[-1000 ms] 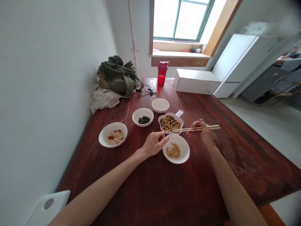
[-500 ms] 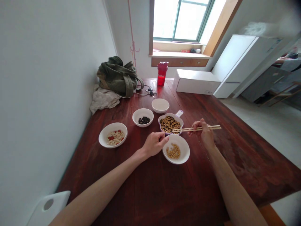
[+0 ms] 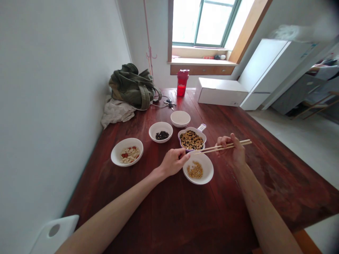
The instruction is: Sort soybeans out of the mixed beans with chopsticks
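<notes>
My right hand is closed around a pair of wooden chopsticks, whose tips point left over the gap between two bowls. My left hand is curled, its fingers pressed on the rim of a white bowl holding yellow soybeans. Just behind it stands a purple-rimmed bowl of mixed yellow and dark beans. Farther left are a white bowl with black beans and a white bowl with peanuts and red pieces. A further white bowl sits behind.
All bowls stand on a dark red wooden table. At its far end lie a green bag, pale cloth, keys, a red bottle and a white box. A white wall runs along the left.
My right hand has shifted slightly right and tilted the chopsticks, so their tips dropped from over the mixed-bean bowl toward the soybean bowl's rim. My left hand has stayed put.
</notes>
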`<action>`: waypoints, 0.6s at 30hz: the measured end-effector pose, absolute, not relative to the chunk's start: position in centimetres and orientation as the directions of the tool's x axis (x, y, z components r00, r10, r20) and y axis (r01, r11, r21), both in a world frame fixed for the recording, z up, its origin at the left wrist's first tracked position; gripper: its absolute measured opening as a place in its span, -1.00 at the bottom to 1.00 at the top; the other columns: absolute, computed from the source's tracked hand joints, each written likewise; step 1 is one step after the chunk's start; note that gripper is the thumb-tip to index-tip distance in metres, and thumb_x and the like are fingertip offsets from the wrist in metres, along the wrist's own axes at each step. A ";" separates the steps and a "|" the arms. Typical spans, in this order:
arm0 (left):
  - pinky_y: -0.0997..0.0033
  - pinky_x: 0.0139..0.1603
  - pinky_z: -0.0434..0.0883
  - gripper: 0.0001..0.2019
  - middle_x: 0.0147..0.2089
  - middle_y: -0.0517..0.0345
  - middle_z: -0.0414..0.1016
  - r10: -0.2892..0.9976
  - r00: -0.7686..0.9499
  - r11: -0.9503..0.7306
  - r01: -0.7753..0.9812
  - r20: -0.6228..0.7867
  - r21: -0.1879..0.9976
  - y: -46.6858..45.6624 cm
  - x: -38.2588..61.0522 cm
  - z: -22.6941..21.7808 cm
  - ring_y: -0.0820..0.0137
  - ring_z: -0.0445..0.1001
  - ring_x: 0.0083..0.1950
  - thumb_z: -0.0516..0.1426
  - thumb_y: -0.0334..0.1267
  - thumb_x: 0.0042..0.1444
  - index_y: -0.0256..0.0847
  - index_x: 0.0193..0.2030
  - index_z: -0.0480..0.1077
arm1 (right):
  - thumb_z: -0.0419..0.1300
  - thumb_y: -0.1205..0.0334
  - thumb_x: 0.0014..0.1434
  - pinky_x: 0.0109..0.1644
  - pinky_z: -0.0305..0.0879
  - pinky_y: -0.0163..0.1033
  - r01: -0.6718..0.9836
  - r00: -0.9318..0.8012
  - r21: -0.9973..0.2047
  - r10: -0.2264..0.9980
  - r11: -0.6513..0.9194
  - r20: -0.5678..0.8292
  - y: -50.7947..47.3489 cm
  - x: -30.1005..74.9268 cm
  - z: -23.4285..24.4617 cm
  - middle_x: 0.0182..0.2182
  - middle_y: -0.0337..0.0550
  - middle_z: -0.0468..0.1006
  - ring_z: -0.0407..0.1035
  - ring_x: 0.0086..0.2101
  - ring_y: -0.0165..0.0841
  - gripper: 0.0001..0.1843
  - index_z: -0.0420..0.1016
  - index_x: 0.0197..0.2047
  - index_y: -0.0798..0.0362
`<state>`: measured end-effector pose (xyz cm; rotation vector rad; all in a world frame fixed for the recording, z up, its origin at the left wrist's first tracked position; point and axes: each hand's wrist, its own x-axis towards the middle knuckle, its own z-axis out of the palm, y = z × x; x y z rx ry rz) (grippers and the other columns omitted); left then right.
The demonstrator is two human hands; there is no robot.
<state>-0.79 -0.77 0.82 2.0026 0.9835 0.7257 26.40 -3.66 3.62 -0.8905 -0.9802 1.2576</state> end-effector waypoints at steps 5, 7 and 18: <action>0.47 -0.42 0.01 -0.56 -0.55 0.30 0.15 0.829 0.539 -0.402 0.383 0.152 0.832 -0.7 -0.8 0.8 0.52 0.12 -0.48 0.06 -0.01 0.31 -0.22 -0.52 0.12 | 0.11 -0.25 0.29 -0.47 0.51 -0.20 -0.355 0.124 -0.924 0.986 0.146 0.108 -3.4 26.1 3.3 -0.60 -0.22 0.33 0.51 -0.50 -0.26 -0.40 0.39 -0.60 0.02; 0.47 -0.42 0.01 -0.56 -0.55 0.30 0.15 0.829 0.538 -0.402 0.383 0.153 0.832 -0.7 -0.8 0.8 0.52 0.12 -0.47 0.06 -0.01 0.31 -0.22 -0.52 0.12 | 0.13 -0.25 0.29 -0.45 0.51 -0.22 -0.315 0.181 -0.933 0.976 0.175 0.122 -3.2 25.9 2.8 -0.60 -0.21 0.38 0.52 -0.50 -0.27 -0.40 0.41 -0.59 0.03; 0.47 -0.42 0.00 -0.55 -0.55 0.30 0.14 0.829 0.538 -0.402 0.385 0.152 0.831 -0.8 -0.8 0.7 0.53 0.11 -0.47 0.06 -0.01 0.32 -0.23 -0.51 0.13 | 0.18 -0.24 0.28 -0.45 0.53 -0.23 -0.205 0.228 -0.963 0.966 0.173 0.124 -2.7 25.3 1.4 -0.59 -0.16 0.52 0.55 -0.52 -0.27 -0.43 0.49 -0.52 0.06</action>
